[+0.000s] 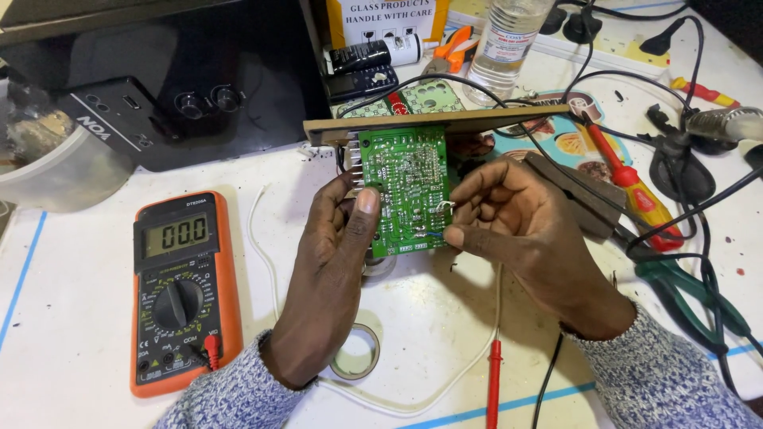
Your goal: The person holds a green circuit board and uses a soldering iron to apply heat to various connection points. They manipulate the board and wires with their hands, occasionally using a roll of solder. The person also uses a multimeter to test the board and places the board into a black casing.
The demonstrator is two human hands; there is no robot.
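2 hands on green circuit board (404,189), mid-bench, solder side up. Left hand (338,254) clamped on left edge, thumb on top; right hand (517,226) pinching thin wire at lower right corner. Best kept steady, pulled gently. Far: yellow-and-white carton (385,17), clear bottle (509,44) with white label. Left: orange multimeter (184,290).

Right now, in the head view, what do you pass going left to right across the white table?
Orange multimeter → left hand → green circuit board → right hand → red-and-yellow screwdriver → green-handled pliers.
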